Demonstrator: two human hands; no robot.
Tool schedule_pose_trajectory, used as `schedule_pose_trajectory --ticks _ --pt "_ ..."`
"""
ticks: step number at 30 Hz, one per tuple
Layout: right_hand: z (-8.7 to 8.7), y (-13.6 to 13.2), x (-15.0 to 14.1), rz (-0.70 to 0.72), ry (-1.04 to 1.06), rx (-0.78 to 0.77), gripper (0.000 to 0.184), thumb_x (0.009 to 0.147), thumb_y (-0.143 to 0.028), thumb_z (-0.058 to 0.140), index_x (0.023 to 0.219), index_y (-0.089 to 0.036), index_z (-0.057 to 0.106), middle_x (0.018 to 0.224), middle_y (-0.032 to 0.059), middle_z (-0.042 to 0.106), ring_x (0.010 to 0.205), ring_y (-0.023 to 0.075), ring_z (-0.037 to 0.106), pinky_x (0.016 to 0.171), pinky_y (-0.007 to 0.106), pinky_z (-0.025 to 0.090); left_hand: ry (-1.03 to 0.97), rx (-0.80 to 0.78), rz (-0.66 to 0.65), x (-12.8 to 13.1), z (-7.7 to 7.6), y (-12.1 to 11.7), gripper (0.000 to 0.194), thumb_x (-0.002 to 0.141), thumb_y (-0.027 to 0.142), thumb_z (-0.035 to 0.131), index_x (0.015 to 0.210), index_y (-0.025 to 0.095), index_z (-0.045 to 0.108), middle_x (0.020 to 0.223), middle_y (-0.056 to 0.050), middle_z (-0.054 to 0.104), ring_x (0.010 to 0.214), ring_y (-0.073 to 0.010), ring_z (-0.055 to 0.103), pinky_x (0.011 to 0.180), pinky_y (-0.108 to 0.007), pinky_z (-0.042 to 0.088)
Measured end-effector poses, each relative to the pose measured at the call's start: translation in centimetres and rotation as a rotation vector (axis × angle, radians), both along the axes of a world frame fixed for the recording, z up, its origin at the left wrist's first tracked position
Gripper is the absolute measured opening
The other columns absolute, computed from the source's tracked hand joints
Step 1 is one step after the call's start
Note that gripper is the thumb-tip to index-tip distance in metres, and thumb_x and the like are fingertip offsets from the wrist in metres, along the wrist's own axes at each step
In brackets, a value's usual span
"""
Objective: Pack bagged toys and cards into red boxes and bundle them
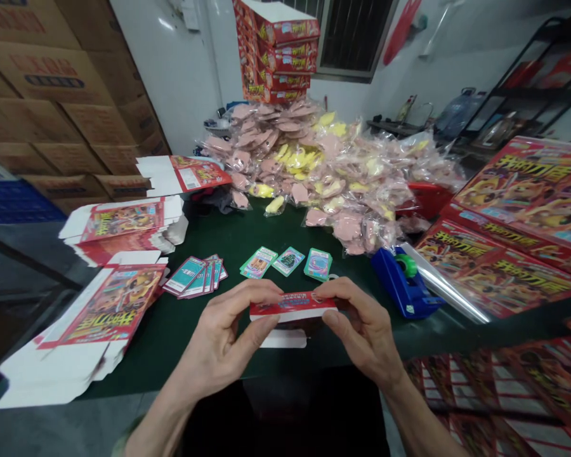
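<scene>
Between my two hands is a small red printed cardboard box (292, 306), held near the table's front edge. My left hand (235, 330) pinches its left end between thumb and fingers. At the right end, my right hand (361, 324) grips it the same way. A white flap (283, 339) shows below the box. Just beyond my hands lie small stacks of cards, one on the left (259, 262), one in the middle (289, 261) and one on the right (318, 264). Several teal-faced cards (196, 277) are fanned out farther left.
Flat unfolded cartons (109, 304) are piled at the left. A blue tape dispenser (406, 285) stands at the right beside large red display boxes (528, 216). A heap of bagged pink and yellow pieces (309, 158) covers the back of the green table (219, 231). Brown cartons (52, 89) are stacked behind.
</scene>
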State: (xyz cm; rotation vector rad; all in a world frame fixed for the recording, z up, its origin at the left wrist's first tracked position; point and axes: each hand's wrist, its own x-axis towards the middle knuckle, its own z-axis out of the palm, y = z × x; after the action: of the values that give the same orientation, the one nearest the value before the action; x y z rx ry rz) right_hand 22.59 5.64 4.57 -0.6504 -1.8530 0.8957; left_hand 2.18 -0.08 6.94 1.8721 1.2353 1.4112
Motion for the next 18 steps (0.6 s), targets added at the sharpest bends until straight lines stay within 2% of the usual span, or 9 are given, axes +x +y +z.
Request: schedule_pose_trajectory --ticks 2,5,10,13,18 --pt "0.4 -0.2 0.0 -0.001 -0.034 0.001 0.015 0.085 -0.022 0.055 0.1 -0.021 0.059 0.092 0.0051 0.059 0.082 0.0173 0.058 0.071 0.03 0.048 0.06 -0.041 -0.037 -0.4 0.6 0.2 0.019 0.081 0.016 0.057 0.099 0.02 0.063 0.097 -0.009 0.066 0.09 -0.0211 0.062 0.073 -0.031 0.052" --pt "0.4 -0.2 0.0 -0.017 -0.054 0.036 0.014 0.084 -0.02 0.056 0.098 -0.022 0.059 0.088 0.0035 0.058 0.079 0.0158 0.057 0.069 0.029 0.047 0.028 -0.054 -0.048 -0.6 0.6 0.6 0.016 0.08 0.017 0.059 0.094 0.019 0.066 0.093 -0.008 0.067 0.088 -0.0211 0.063 0.075 -0.032 0.053" --pt "0.0 -0.3 -0.2 -0.029 -0.032 0.079 0.015 0.084 -0.015 0.055 0.096 -0.022 0.061 0.087 0.0031 0.057 0.08 0.0153 0.057 0.069 0.029 0.047 -0.041 -0.014 -0.014 -0.3 0.3 1.0 0.012 0.079 0.016 0.061 0.081 0.02 0.072 0.086 -0.007 0.069 0.074 -0.0171 0.066 0.059 -0.026 0.054" --pt "0.1 -0.4 -0.3 -0.045 -0.013 0.088 0.016 0.084 -0.014 0.055 0.096 -0.022 0.061 0.088 0.0038 0.058 0.08 0.0153 0.058 0.068 0.029 0.048 0.002 0.014 -0.013 -0.3 0.3 0.8 0.014 0.079 0.014 0.06 0.083 0.02 0.072 0.085 -0.007 0.069 0.07 -0.0163 0.065 0.056 -0.025 0.054" --pt "0.6 -0.2 -0.1 -0.063 -0.027 0.117 0.016 0.083 -0.012 0.056 0.094 -0.022 0.062 0.087 0.0037 0.06 0.079 0.0155 0.059 0.067 0.029 0.049 0.088 0.141 0.019 -0.3 -0.5 0.4 0.023 0.079 0.008 0.059 0.094 0.021 0.07 0.093 -0.006 0.069 0.077 -0.0159 0.065 0.062 -0.026 0.055"
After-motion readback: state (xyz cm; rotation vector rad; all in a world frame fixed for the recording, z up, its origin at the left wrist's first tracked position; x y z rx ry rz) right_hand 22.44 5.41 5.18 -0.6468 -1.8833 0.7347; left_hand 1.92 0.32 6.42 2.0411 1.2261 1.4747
